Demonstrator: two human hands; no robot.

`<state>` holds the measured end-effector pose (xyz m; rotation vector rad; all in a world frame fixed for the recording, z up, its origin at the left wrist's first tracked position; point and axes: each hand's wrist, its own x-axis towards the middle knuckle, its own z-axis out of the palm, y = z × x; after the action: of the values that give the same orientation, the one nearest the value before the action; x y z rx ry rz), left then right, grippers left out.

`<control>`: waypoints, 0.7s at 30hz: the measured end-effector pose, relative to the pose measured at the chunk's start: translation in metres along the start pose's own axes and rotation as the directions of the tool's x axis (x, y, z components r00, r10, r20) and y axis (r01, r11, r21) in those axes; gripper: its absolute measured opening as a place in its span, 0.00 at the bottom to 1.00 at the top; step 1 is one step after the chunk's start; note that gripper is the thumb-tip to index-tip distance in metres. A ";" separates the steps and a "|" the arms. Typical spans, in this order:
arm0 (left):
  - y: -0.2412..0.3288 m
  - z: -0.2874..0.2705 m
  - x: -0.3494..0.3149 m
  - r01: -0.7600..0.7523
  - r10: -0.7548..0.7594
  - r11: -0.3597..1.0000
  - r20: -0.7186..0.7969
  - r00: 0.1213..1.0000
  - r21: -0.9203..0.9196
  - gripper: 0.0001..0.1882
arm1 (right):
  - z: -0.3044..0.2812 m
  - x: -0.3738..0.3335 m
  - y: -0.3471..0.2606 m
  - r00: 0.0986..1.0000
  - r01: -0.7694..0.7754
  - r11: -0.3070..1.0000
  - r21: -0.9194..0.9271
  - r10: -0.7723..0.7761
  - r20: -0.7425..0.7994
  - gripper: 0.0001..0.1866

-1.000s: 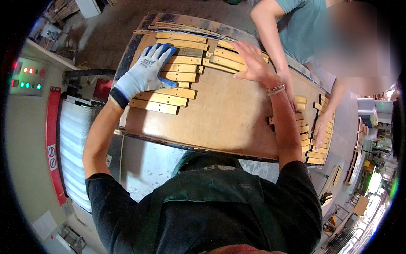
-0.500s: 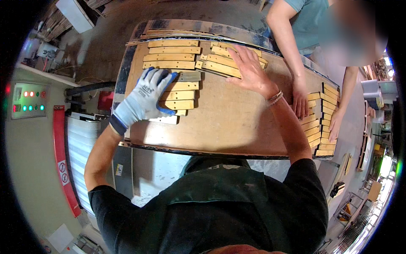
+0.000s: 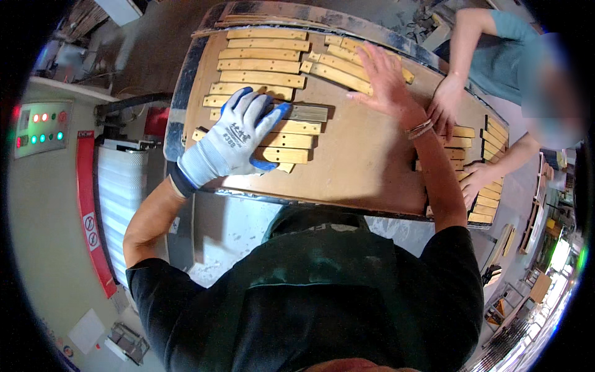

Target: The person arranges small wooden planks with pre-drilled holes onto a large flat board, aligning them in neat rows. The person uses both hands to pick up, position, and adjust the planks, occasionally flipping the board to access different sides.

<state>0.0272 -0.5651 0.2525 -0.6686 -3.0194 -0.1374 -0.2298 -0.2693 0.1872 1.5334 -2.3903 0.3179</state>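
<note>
My left hand (image 3: 234, 139), in a grey glove with blue fingertips, lies spread over a column of yellowish wooden slats (image 3: 285, 141) with small holes. A grey-brown slat (image 3: 308, 113) sticks out beside its fingers. The palm hides part of the slats. More slats (image 3: 262, 54) lie in spaced rows beyond that hand. My bare right hand (image 3: 385, 80), with bracelets at the wrist, has its fingers stretched beside a slanted group of slats (image 3: 339, 68); whether it presses on them I cannot tell. Neither hand is closed around a slat.
All this lies on a wooden-topped table (image 3: 347, 167) with dark edges. At its right end, a co-worker's hands (image 3: 477, 183) touch other slats (image 3: 486, 201). A control panel (image 3: 40, 127) with lit buttons is at the left, near a red strip (image 3: 93, 217).
The slats near my left hand now look more spread out. My view has shifted, and both my hands stay over their slats. The co-worker's hands have moved over the right-hand slats.
</note>
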 end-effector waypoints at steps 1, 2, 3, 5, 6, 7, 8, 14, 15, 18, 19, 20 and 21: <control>0.003 0.000 -0.001 -0.010 0.010 1.000 -0.019 1.000 0.009 0.55 | 0.001 0.001 0.002 1.000 0.011 1.000 0.001 -0.011 -0.016 0.57; 0.008 0.000 -0.004 -0.023 0.022 0.999 -0.053 0.998 -0.025 0.54 | 0.002 0.000 0.002 0.999 0.020 1.000 0.001 -0.020 -0.033 0.58; 0.013 0.002 -0.009 -0.018 0.019 0.999 0.021 1.000 -0.041 0.54 | 0.004 -0.001 0.002 0.998 0.027 1.000 -0.001 -0.027 -0.051 0.58; 0.019 0.011 -0.010 -0.011 0.013 0.996 0.026 1.000 -0.086 0.53 | 0.002 0.001 -0.006 1.000 -0.004 0.995 -0.102 0.006 0.017 0.56; 0.019 0.014 -0.013 -0.018 0.023 0.995 0.043 0.999 -0.102 0.53 | 0.002 0.001 -0.010 0.999 -0.005 0.992 -0.125 0.010 0.038 0.56; 0.023 0.011 -0.012 -0.027 0.034 0.993 0.055 0.998 -0.116 0.53 | 0.002 -0.001 -0.014 0.998 -0.006 0.989 -0.150 0.015 0.062 0.55; 0.026 0.011 -0.010 -0.036 0.045 0.992 0.070 0.997 -0.124 0.53 | 0.002 -0.002 -0.018 0.998 -0.006 0.990 -0.143 0.015 0.058 0.53; 0.033 0.013 -0.002 -0.040 0.044 0.992 0.028 0.999 -0.117 0.48 | -0.007 -0.036 -0.055 0.990 0.007 0.977 -0.213 0.023 0.138 0.47; 0.032 0.012 -0.002 -0.038 0.041 0.992 0.017 0.999 -0.123 0.47 | -0.012 -0.044 -0.064 0.993 0.015 0.983 -0.182 0.007 0.115 0.45; 0.030 0.014 -0.008 -0.047 0.043 0.991 -0.032 0.999 -0.123 0.43 | -0.032 -0.056 -0.085 0.989 0.064 0.998 -0.005 -0.063 0.134 0.45; 0.030 0.015 -0.010 -0.056 0.053 0.991 -0.023 0.998 -0.121 0.43 | -0.035 -0.060 -0.090 0.982 0.088 0.995 0.038 -0.093 0.163 0.45; 0.029 0.015 -0.009 -0.075 0.073 0.989 -0.018 0.997 -0.128 0.44 | -0.043 -0.060 -0.090 0.965 0.141 0.988 0.065 -0.152 0.215 0.46; 0.030 0.015 -0.009 -0.073 0.072 0.988 -0.009 0.997 -0.134 0.44 | -0.045 -0.061 -0.086 0.963 0.146 0.988 0.059 -0.155 0.220 0.46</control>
<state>0.0476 -0.5398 0.2392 -0.7862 -2.9974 -0.3413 -0.1219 -0.2386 0.2105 1.8472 -2.4250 0.1715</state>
